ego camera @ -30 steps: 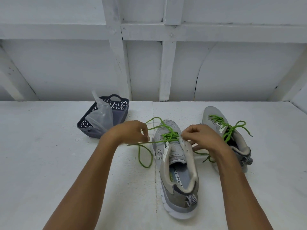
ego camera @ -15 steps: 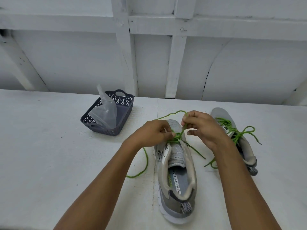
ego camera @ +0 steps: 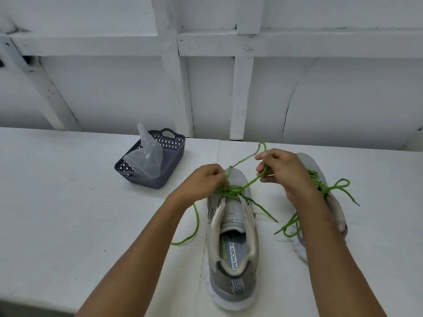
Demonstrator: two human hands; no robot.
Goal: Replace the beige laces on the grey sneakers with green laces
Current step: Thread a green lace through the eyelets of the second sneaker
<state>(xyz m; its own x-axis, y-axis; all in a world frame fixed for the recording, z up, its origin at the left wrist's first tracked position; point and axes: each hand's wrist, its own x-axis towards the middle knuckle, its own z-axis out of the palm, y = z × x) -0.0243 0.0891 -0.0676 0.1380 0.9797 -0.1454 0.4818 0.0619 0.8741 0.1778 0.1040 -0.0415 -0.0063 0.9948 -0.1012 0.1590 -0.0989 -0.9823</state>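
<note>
Green cord lace (ego camera: 231, 191) already runs through the near grey sneaker (ego camera: 231, 248), mesh-toed and foam-lined, at centre. The left hand (ego camera: 203, 181) pinches it at the top eyelets and the right hand (ego camera: 281, 170) grips a raised strand, so the bow seems unfinished. At two o'clock the second sneaker (ego camera: 337, 211) wears a tied green bow (ego camera: 336, 186). No beige laces show.

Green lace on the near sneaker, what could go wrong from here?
1. The right hand pulls a strand of the green lace upward while the left hand pinches the crossing; if that pinch slips, the knot may loosen.
2. A loose end lies close to the trailing laces of the far sneaker and could tangle with them.
3. Nothing holds the near sneaker down, so a hard tug may drag it.
</note>
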